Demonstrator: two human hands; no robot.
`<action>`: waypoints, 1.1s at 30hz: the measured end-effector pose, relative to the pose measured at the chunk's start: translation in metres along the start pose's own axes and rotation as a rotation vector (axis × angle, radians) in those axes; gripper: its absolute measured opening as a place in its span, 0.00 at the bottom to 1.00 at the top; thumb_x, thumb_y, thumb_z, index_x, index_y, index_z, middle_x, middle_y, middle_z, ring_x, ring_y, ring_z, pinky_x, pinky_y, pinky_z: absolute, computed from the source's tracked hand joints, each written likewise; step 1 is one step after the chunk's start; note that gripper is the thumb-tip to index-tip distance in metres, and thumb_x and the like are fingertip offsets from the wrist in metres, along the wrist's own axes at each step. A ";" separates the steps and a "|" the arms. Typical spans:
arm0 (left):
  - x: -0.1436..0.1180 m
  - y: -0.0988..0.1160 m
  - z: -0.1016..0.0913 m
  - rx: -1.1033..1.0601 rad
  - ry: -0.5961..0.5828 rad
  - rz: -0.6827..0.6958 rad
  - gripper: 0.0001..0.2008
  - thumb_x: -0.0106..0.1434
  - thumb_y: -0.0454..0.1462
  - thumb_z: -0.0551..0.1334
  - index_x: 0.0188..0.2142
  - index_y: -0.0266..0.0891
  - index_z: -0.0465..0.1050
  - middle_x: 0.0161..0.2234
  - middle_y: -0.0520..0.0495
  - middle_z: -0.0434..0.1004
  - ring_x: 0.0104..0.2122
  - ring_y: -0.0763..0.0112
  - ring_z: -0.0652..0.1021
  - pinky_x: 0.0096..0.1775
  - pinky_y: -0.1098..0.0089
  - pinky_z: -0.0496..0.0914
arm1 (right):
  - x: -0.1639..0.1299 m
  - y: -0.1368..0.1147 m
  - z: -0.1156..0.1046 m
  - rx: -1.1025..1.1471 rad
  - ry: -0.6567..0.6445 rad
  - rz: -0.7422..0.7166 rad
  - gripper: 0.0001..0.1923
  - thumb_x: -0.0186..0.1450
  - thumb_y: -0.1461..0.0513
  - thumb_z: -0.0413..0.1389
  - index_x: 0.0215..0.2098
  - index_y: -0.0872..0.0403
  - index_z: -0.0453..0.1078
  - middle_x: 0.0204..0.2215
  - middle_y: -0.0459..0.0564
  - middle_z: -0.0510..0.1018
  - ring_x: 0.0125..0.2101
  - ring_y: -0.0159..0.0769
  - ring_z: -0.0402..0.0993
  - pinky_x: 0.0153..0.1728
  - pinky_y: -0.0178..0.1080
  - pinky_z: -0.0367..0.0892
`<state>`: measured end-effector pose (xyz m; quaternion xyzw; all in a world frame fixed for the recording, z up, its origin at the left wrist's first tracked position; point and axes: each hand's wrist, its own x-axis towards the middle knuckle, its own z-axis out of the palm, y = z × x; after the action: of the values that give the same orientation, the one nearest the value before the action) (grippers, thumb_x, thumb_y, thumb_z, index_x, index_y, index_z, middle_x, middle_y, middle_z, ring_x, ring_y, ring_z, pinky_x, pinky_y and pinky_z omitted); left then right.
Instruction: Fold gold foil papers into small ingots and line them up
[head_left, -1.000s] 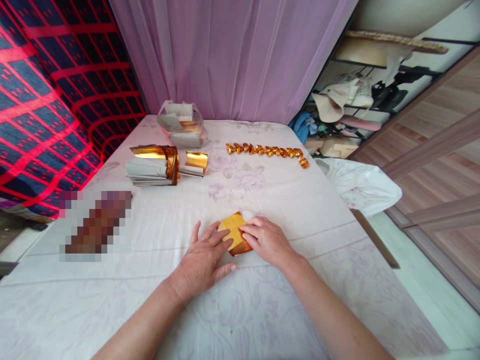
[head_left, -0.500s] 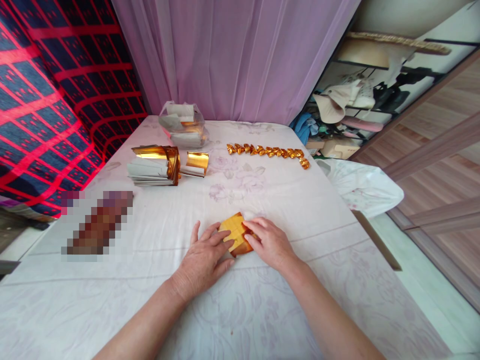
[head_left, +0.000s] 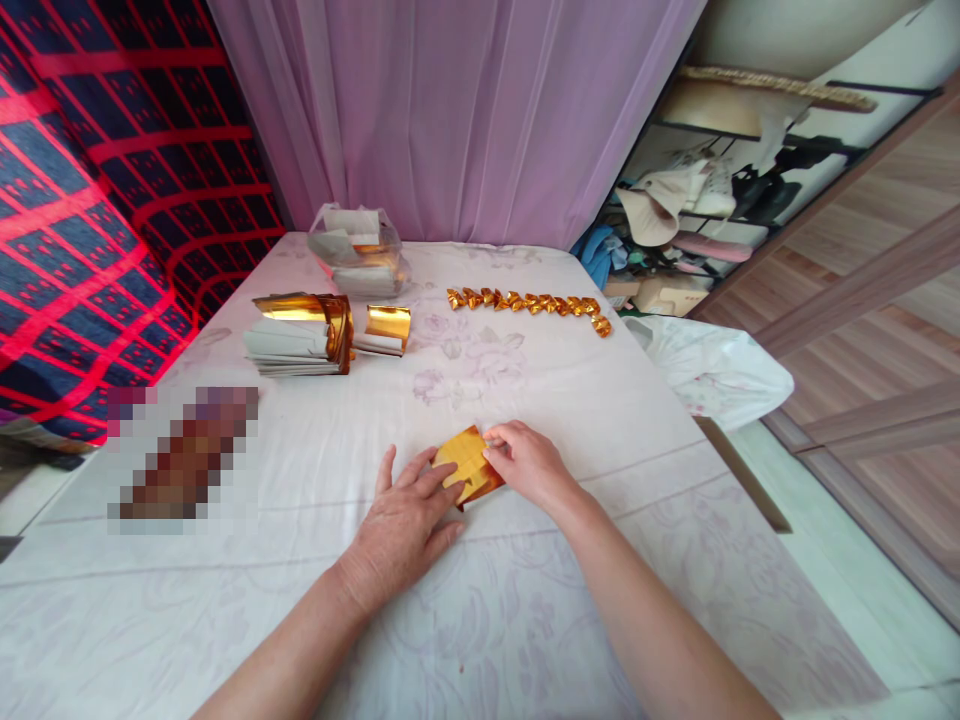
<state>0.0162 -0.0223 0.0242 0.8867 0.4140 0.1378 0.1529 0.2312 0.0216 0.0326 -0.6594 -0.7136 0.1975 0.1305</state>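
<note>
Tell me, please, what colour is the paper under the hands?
Gold, shiny like foil; the paper shows best in the head view.

We see a small gold foil paper [head_left: 466, 462], partly folded. It lies flat on the white cloth, near the front edge.

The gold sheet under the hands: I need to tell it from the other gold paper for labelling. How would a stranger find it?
On the white floral cloth, look nearest the camera, between the left hand and right hand. The gold sheet lies flat and single there, unlike the far stacks and folded row.
</note>
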 end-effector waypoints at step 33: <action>0.001 -0.002 -0.005 0.010 0.302 0.064 0.16 0.69 0.40 0.56 0.55 0.45 0.71 0.58 0.42 0.71 0.60 0.52 0.66 0.61 0.42 0.52 | -0.001 0.012 0.008 0.669 0.392 -0.019 0.11 0.58 0.61 0.55 0.40 0.52 0.70 0.26 0.42 0.76 0.27 0.32 0.74 0.33 0.35 0.71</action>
<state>0.0135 -0.0199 0.0281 0.8694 0.4044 0.2723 0.0802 0.2383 0.0208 0.0196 -0.5991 -0.5774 0.2882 0.4740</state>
